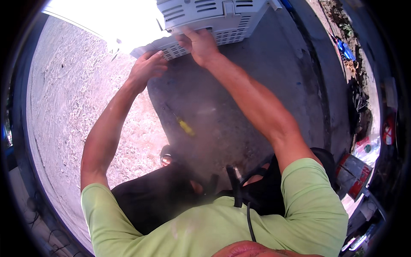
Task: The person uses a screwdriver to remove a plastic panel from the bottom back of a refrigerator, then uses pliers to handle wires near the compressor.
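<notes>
A large white appliance casing with rows of vent slots is at the top of the view, its left side washed out by sunlight. My left hand is at the casing's lower left corner, its fingers bent around the edge. Further right, my right hand grips the casing's lower edge, with some fingertips hidden behind the plastic. Below both hands, a screwdriver with a yellow handle lies on the ground, apart from them.
Rough concrete ground is sunlit on the left and shaded under my arms. A red and grey metal can stands at the right by my knee. Blue litter and a black bag lie along the right-hand edge. My sandalled foot is near the screwdriver.
</notes>
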{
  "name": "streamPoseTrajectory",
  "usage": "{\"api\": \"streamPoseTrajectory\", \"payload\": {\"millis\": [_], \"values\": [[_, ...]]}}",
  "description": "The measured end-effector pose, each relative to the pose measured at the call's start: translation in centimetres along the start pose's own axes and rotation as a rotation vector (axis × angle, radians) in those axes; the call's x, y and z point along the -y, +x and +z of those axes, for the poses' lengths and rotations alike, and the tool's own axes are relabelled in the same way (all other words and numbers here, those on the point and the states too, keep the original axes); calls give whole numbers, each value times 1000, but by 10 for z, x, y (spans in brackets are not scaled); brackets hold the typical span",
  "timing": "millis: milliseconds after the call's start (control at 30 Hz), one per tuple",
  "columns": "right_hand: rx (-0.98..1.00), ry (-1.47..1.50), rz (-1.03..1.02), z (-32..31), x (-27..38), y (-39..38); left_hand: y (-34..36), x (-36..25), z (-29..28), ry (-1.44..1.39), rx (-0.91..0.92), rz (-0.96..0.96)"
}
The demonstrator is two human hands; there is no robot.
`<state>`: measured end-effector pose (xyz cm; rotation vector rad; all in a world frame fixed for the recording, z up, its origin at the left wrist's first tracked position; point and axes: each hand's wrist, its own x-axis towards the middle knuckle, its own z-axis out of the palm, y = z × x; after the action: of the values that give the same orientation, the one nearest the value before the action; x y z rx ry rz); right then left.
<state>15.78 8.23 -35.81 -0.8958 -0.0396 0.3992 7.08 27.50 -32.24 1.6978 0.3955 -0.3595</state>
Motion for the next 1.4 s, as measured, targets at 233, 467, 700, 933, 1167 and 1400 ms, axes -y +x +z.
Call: {"api": "streamPoseTrajectory", "payload": {"millis": [233, 467, 700, 933, 1167, 1400], "values": [[-85, -42, -5, 11, -6, -5, 1, 5, 1, 3, 18, -27], [-99, -23, -63, 6, -4, -1, 8, 8, -3, 20, -9, -17], [-94, -122, 15, 5, 1, -3, 4, 10, -24, 2, -78, -29], [-80, -95, -18, -1, 0, -1, 5, 22, -64, 51, -179, -73], [-128, -235, 157, -34, 40, -19, -14, -1, -89, 147, -447, 57], [-515, -364, -177, -114, 146, -6, -31, -41, -81, 408, -511, 266]]}}
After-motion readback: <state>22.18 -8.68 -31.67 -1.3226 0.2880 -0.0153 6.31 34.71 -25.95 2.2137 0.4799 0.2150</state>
